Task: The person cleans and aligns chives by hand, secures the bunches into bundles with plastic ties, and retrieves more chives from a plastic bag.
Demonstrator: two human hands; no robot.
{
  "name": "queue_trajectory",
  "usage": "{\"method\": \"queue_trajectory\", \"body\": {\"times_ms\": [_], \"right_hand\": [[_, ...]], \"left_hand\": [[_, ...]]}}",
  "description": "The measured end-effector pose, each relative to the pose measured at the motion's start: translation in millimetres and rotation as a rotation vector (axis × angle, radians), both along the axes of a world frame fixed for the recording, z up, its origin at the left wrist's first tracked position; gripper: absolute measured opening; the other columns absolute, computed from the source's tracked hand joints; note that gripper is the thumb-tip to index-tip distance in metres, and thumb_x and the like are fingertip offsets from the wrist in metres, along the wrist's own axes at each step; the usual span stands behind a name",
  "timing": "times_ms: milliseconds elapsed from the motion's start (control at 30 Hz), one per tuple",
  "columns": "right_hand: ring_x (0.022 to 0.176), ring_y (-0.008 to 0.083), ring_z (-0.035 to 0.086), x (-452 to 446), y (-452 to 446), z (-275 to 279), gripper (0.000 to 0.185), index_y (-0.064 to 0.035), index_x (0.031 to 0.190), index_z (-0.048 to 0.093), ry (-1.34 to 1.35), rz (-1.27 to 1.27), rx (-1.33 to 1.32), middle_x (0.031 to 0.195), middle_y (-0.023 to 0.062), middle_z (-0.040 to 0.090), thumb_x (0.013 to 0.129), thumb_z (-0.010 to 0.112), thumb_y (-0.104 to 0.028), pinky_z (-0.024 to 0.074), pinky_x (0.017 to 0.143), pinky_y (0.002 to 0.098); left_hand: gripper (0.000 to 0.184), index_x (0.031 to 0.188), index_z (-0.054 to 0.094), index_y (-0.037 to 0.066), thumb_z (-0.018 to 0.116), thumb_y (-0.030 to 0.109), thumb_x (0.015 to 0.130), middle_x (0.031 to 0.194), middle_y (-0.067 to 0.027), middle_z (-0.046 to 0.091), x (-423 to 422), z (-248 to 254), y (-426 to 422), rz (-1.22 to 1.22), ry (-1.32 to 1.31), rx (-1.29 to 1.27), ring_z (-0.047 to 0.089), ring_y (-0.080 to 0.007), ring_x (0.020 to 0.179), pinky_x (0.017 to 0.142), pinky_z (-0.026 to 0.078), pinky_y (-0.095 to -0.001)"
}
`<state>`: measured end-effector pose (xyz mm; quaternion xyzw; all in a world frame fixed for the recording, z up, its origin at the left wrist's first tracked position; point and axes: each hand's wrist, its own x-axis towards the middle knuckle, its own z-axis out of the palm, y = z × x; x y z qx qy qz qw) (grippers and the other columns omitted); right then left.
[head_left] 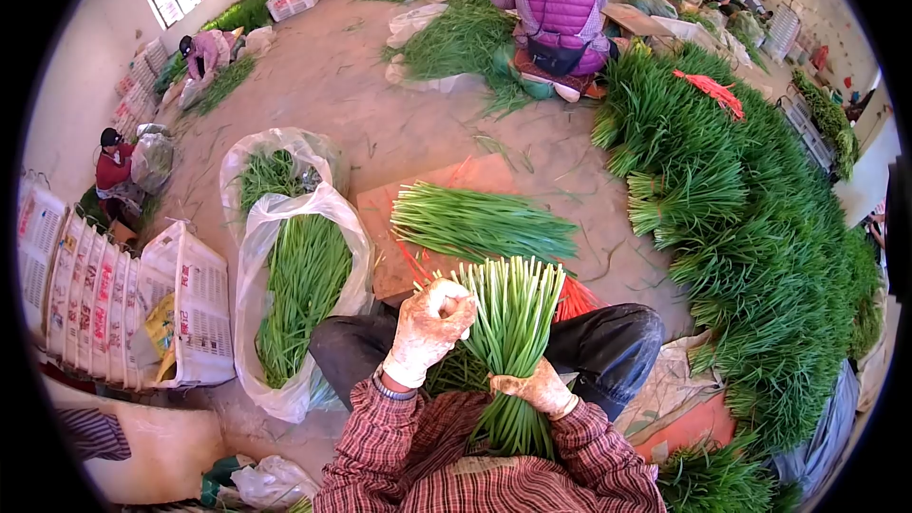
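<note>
My right hand [537, 388], in a stained pale glove, is wrapped round a thick bunch of garlic chives [513, 313]. The bunch stands upright over my lap, its pale cut ends at the top and green leaves hanging below the hand. Beside the upper left of the bunch is my left hand [429, 331], gloved too, with its fingers curled closed; whatever they pinch is too small to make out. Beyond the bunch, a pile of garlic chives [480, 220] lies on a brown board [380, 271]. Red ties [576, 299] lie near my knee.
Clear plastic bags of greens [309, 290] stand at my left, near stacked white crates [195, 299]. A long heap of tied bunches [760, 256] fills the right side. A person in a purple vest [562, 0] sits ahead; other people work along the left wall.
</note>
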<state>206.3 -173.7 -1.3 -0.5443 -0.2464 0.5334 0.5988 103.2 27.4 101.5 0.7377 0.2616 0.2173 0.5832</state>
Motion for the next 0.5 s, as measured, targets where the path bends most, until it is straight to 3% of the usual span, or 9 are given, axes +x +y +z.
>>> {"method": "queue_trajectory", "body": {"times_ms": [300, 400, 467, 500], "right_hand": [[0.095, 0.0130, 0.064, 3.3, -3.3, -3.5, 0.047, -0.0022, 0.122, 0.059, -0.004, -0.043, 0.025, 0.105, 0.0034, 0.069, 0.084, 0.083, -0.016, 0.0540, 0.087, 0.0308], [0.094, 0.0138, 0.066, 6.5, -4.9, -4.3, 0.046, -0.0019, 0.120, 0.059, 0.003, -0.050, 0.043, 0.104, 0.0047, 0.070, 0.084, 0.084, -0.017, 0.0555, 0.086, 0.0305], [0.095, 0.0150, 0.068, 6.5, -6.5, -2.2, 0.049, -0.0011, 0.121, 0.059, 0.109, -0.053, 0.053, 0.105, 0.0063, 0.070, 0.083, 0.085, -0.018, 0.0569, 0.086, 0.0311], [0.098, 0.0171, 0.068, 6.4, -7.2, -3.1, 0.054, 0.0002, 0.123, 0.057, 0.137, -0.058, 0.066, 0.107, 0.0083, 0.070, 0.082, 0.086, -0.020, 0.0579, 0.088, 0.0324]], "left_hand": [[0.015, 0.094, 0.064, 0.003, 0.071, 0.016, 0.095, 0.064, 0.0004, 0.063, -31.0, -9.4, -5.9, -0.110, 0.049, -0.079, 0.058, -0.0045, 0.056, 0.050, 0.045, -0.0232], [0.013, 0.090, 0.063, 0.003, 0.067, 0.013, 0.097, 0.063, -0.0018, 0.062, -54.6, -13.5, 0.1, -0.017, -0.135, -0.349, 0.055, -0.0057, 0.046, 0.039, 0.040, -0.0186], [0.015, 0.089, 0.061, 0.003, 0.066, 0.014, 0.098, 0.059, -0.0017, 0.060, -70.2, -30.9, 16.2, 0.014, -0.594, -0.535, 0.051, -0.0073, 0.039, 0.034, 0.037, -0.0190], [0.019, 0.091, 0.059, 0.003, 0.062, 0.018, 0.101, 0.059, -0.0024, 0.058, -70.5, -31.4, 28.2, 0.020, -0.618, -0.439, 0.047, -0.0090, 0.035, 0.031, 0.033, -0.0197]]}}
